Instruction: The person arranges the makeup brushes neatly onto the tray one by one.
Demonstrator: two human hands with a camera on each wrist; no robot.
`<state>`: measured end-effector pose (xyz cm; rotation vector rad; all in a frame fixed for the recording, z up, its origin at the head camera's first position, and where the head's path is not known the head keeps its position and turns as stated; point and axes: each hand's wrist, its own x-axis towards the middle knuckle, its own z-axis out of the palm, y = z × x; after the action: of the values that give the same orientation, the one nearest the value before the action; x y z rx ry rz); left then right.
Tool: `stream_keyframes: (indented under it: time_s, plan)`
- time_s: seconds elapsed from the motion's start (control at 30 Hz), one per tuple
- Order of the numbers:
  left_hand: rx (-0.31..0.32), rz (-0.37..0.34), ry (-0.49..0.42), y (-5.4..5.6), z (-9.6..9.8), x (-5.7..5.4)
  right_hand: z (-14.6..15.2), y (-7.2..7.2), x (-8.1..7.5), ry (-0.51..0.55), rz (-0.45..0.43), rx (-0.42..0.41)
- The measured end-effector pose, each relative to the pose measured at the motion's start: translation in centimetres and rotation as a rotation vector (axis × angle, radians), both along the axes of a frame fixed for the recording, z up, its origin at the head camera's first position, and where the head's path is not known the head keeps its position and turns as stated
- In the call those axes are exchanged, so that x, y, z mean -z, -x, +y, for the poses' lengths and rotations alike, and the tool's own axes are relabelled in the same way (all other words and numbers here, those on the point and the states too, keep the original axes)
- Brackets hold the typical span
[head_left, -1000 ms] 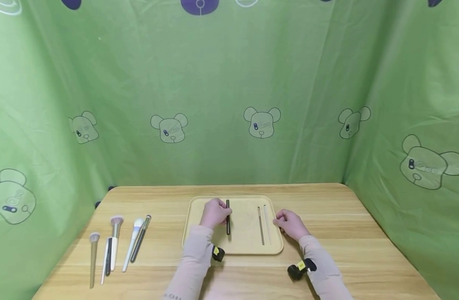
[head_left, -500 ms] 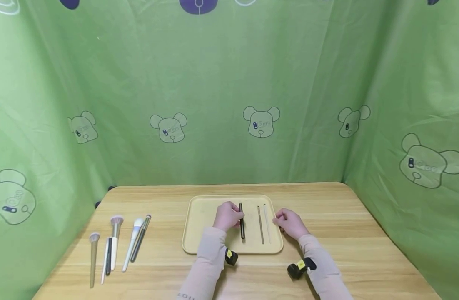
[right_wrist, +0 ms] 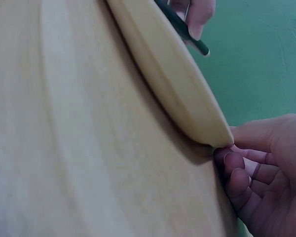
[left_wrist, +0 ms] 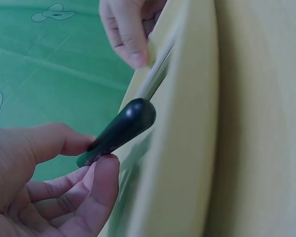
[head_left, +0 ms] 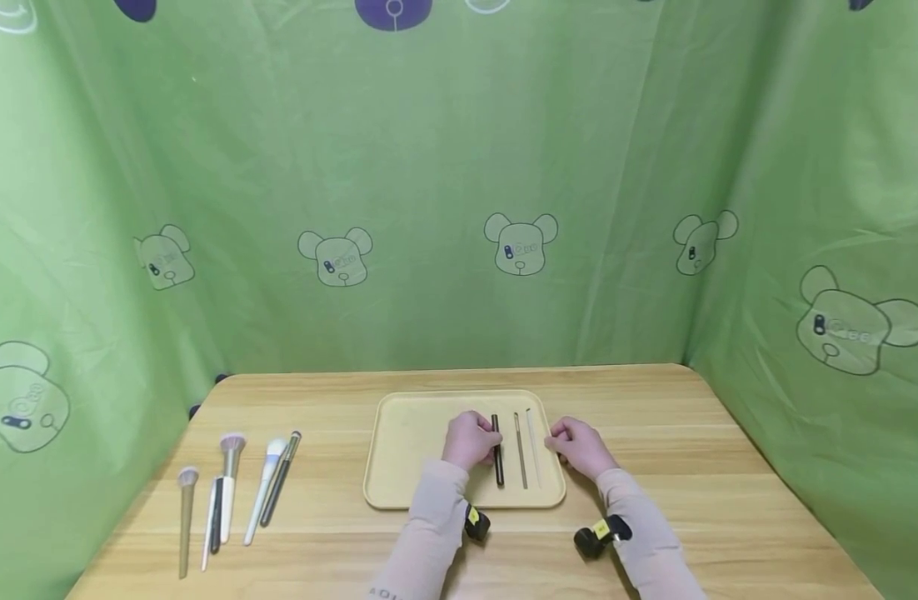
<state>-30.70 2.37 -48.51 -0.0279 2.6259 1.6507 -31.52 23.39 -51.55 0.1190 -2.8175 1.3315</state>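
Observation:
My left hand [head_left: 470, 439] pinches a slim, black, pen-shaped stick [head_left: 497, 450] between thumb and fingers, over the right half of a cream tray [head_left: 402, 492]. In the left wrist view the stick's near end is smooth and rounded; no bristles show on it. Just right of it on the tray lie a thin brown brush [head_left: 521, 454] and a thin white brush [head_left: 533, 446], both lengthwise. My right hand [head_left: 583, 448] grips the tray's right rim, thumb on top and curled fingers below, as the right wrist view shows.
Several makeup brushes lie on the left of the wooden table [head_left: 676, 517]: a tan one [head_left: 185, 525], a white-handled one [head_left: 228, 500], a pale blue and white one [head_left: 261, 496], and dark ones. Green curtain [head_left: 429, 325] stands behind the table and along both sides.
My left hand has moved right across the tray with the black stick, bringing it close beside the brown brush. My right hand has stayed at the tray's rim.

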Motion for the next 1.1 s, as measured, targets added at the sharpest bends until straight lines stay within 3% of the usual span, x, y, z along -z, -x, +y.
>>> stream_keyframes:
  time_s: [0.33, 0.77, 1.1]
  plan:
    - [-0.033, 0.040, 0.094, -0.2, 1.0, 0.5, -0.3, -0.2, -0.1, 0.008, -0.007, 0.004]
    - [-0.059, 0.122, 0.266, -0.3, 1.4, 0.4, -0.3, -0.1, -0.1, 0.004, -0.006, 0.001]
    - [-0.058, 0.113, 0.335, -0.2, 2.0, 0.3, -0.1, -0.1, -0.2, 0.004, -0.018, 0.002]
